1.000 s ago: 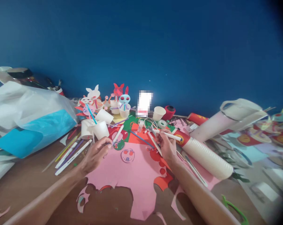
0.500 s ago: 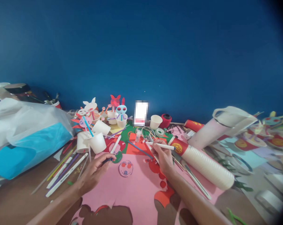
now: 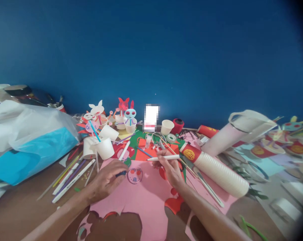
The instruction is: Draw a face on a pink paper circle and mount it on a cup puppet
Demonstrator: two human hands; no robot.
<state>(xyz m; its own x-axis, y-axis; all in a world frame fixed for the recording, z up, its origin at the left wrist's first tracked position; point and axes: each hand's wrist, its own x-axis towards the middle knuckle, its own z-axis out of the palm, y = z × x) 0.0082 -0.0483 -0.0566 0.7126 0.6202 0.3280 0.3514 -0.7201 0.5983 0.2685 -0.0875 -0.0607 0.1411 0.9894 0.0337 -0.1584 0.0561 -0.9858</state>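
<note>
A white pen [image 3: 170, 157] lies nearly level in the fingers of my right hand [image 3: 171, 167], its tip pointing left above the pink paper. My left hand [image 3: 110, 177] is closed on a small dark blue cap [image 3: 120, 173]. Just right of that cap is a round pink face [image 3: 135, 175] with red eyes, drawn lashes and a blue nose, flat on the pink paper [image 3: 141, 201]. Red paper pieces [image 3: 173, 203] lie under and beside my right wrist.
White cups [image 3: 105, 148] and paper figures [image 3: 130, 115] stand behind at the left. A long stack of cups [image 3: 223, 174] and a pitcher [image 3: 224, 137] lie at the right. Pens [image 3: 73, 180] and a plastic bag [image 3: 36, 134] are at the left.
My right hand has moved slightly left and down with the pen. My left hand has come closer to the round face, still with the cap. The view has shifted slightly.
</note>
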